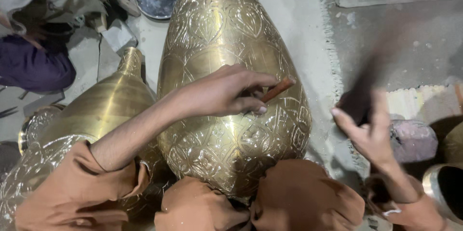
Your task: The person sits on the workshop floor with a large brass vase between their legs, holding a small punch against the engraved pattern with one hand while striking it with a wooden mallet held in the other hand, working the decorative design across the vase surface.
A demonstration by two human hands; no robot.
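Both arms wear loose rust-brown cloth sleeves. The left sleeve is pushed up past the wrist, bunched in soft folds, with a frayed-looking cuff edge, leaving the forearm and left hand bare. The right sleeve ends at the wrist beside the bare right hand, which is blurred. The knees are covered in the same rust-brown cloth.

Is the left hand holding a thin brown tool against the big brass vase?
Yes, the left hand grips a thin brown tool pressed on the engraved vase.
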